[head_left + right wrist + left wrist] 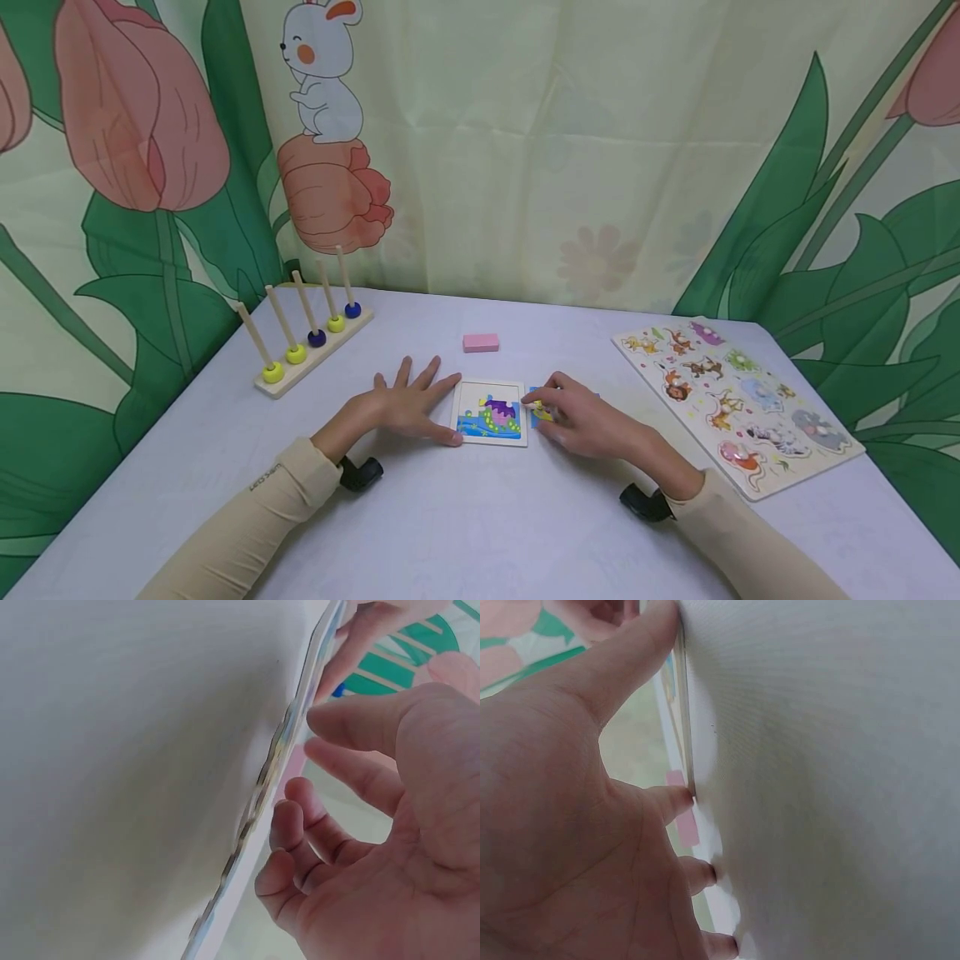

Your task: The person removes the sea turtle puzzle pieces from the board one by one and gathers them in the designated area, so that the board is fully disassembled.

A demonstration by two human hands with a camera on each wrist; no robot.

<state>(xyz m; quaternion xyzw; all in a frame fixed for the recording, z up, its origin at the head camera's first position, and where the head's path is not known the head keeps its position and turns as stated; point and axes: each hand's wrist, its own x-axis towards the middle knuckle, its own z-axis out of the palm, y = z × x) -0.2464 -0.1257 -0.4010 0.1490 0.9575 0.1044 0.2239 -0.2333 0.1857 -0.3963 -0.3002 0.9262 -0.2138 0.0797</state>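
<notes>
A small square jigsaw tray [490,443] with a pale rim lies on the table, holding blue, green and purple picture pieces [491,423]; its upper inside is bare white. My left hand [411,406] is spread flat at its left side, thumb and index finger touching the rim. Just right of the tray, my right hand [588,418] hovers low over loose blue and yellow jigsaw pieces [542,414], partly covering them. In the right wrist view, thumb and index finger stand slightly apart with nothing visible between them, and the other fingers are loosely bent.
Behind the tray lies a pink block [481,342]. At the back left stands a wooden peg rack [315,358] with yellow and blue beads. An animal puzzle board [738,408] lies at the right. A printed curtain [510,167] hangs behind the table.
</notes>
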